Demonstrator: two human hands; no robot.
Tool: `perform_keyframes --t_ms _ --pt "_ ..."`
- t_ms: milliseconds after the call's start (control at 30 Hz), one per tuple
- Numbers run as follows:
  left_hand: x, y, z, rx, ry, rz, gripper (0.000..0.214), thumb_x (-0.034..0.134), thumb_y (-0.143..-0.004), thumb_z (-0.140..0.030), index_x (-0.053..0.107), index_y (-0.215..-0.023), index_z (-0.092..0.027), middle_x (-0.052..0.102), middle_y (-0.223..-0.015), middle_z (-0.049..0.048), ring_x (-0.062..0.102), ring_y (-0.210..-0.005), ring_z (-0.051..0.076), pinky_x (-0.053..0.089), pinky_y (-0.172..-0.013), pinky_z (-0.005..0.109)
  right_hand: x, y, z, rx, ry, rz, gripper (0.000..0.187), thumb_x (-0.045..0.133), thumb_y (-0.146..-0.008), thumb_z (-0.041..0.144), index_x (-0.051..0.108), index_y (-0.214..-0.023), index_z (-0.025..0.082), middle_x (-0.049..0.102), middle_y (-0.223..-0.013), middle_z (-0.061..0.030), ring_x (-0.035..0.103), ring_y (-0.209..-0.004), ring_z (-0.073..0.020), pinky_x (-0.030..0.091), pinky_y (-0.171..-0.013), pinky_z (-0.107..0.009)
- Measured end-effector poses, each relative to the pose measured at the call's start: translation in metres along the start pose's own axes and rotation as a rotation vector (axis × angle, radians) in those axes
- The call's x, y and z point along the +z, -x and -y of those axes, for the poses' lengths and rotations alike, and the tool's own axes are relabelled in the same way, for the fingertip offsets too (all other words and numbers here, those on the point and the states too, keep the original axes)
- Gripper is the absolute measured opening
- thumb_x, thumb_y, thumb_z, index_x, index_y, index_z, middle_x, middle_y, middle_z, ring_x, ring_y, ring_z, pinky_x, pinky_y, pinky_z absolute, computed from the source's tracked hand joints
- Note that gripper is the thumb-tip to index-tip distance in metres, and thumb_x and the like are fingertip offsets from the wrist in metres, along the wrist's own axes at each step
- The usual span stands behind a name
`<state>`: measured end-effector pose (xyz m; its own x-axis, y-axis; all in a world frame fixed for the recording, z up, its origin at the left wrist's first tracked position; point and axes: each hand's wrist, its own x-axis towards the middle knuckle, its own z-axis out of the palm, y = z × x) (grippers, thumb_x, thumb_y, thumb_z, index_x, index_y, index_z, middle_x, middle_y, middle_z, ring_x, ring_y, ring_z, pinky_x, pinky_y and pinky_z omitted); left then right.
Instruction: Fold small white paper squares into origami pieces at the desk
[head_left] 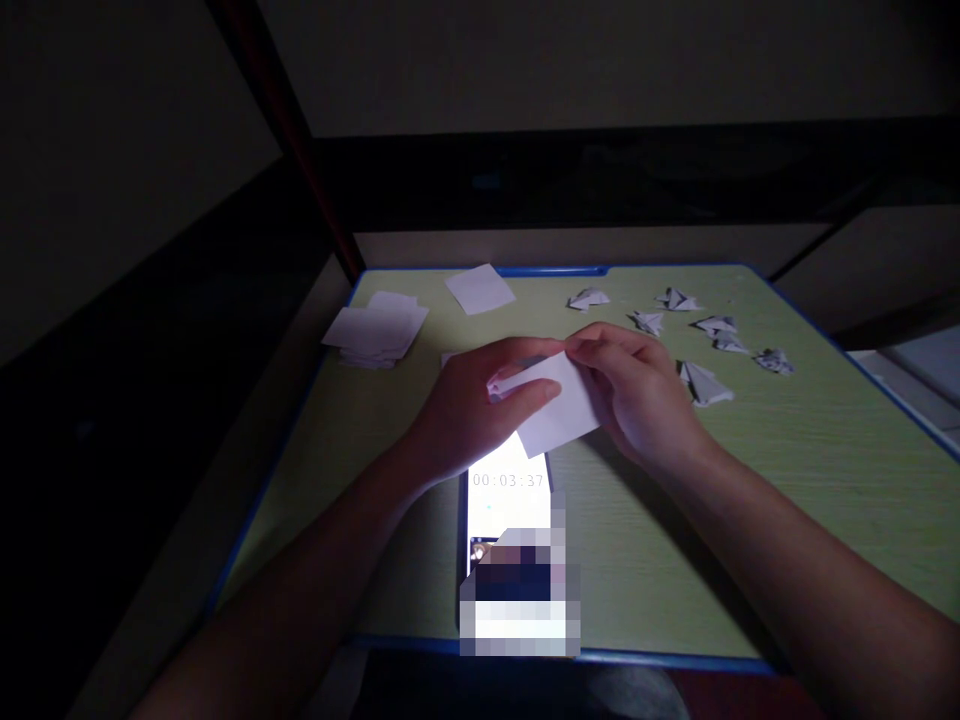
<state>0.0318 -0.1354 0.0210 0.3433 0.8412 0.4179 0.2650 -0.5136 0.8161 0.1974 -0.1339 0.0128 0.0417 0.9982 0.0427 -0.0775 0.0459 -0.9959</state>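
Note:
Between my two hands is a white sheet of paper (562,410), held above the table. My left hand (480,400) pinches it from the left, its thumb lying across the near face. At the top edge, my right hand (634,385) grips the sheet with thumb and fingertips, close to the left fingertips. Below the paper lies a phone (506,500) with a bright screen reading 00:03:37; its lower part is pixelated. The right hand's other fingers are partly hidden behind the paper.
A loose stack of white sheets (379,330) lies at the table's back left, with a single sheet (480,288) beside it. Several folded paper pieces (703,384) are scattered on the right. The green table (810,500) has a blue edge; the surroundings are dark.

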Motion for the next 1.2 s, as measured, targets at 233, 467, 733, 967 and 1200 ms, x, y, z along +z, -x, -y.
perform_keyframes --t_ms 233,467,733,967,1200 --pt "0.002 0.0 -0.002 -0.094 0.088 -0.01 0.027 0.068 -0.078 -0.018 0.071 -0.105 -0.017 0.076 -0.104 0.0033 0.07 -0.087 0.013 0.056 -0.073 0.023 0.004 0.003 0.004 -0.186 0.203 -0.044 0.035 0.065 -0.082 0.044 0.053 -0.059 0.021 0.043 -0.05 0.0045 0.034 -0.045 -0.0084 0.024 -0.04 -0.024" --pt "0.005 -0.001 0.002 -0.124 0.182 -0.03 0.028 0.067 -0.078 -0.019 0.071 -0.106 -0.018 0.076 -0.105 0.0031 0.07 -0.093 0.015 0.057 -0.076 0.025 0.002 0.004 0.001 -0.248 0.243 -0.057 0.039 0.062 -0.085 0.052 0.052 -0.063 0.021 0.045 -0.054 0.0039 0.037 -0.048 -0.0089 0.026 -0.042 -0.024" --pt "0.004 -0.002 0.002 -0.19 0.285 0.011 0.03 0.069 -0.076 -0.02 0.072 -0.106 -0.017 0.076 -0.103 0.0038 0.07 -0.09 0.015 0.056 -0.074 0.024 0.004 0.004 0.002 -0.281 0.235 -0.093 0.031 0.064 -0.086 0.043 0.054 -0.065 0.021 0.048 -0.055 0.0034 0.04 -0.048 -0.0088 0.029 -0.043 -0.024" --pt "0.002 -0.005 0.009 -0.258 0.358 -0.032 0.03 0.071 -0.072 -0.023 0.071 -0.101 -0.016 0.075 -0.092 0.0032 0.067 -0.078 0.013 0.053 -0.064 0.022 0.001 0.004 0.004 -0.259 0.156 0.033 0.015 0.069 -0.082 0.032 0.067 -0.094 0.024 0.046 -0.052 0.0063 0.037 -0.042 -0.0084 0.025 -0.039 -0.025" --pt "0.0 -0.008 0.01 -0.317 0.331 -0.181 0.026 0.073 -0.067 -0.023 0.068 -0.091 -0.016 0.071 -0.085 0.0027 0.062 -0.073 0.012 0.049 -0.058 0.021 -0.001 0.0 0.002 -0.18 0.032 0.137 0.019 0.074 -0.074 0.021 0.066 -0.091 0.021 0.056 -0.058 0.006 0.049 -0.049 -0.0087 0.036 -0.044 -0.023"
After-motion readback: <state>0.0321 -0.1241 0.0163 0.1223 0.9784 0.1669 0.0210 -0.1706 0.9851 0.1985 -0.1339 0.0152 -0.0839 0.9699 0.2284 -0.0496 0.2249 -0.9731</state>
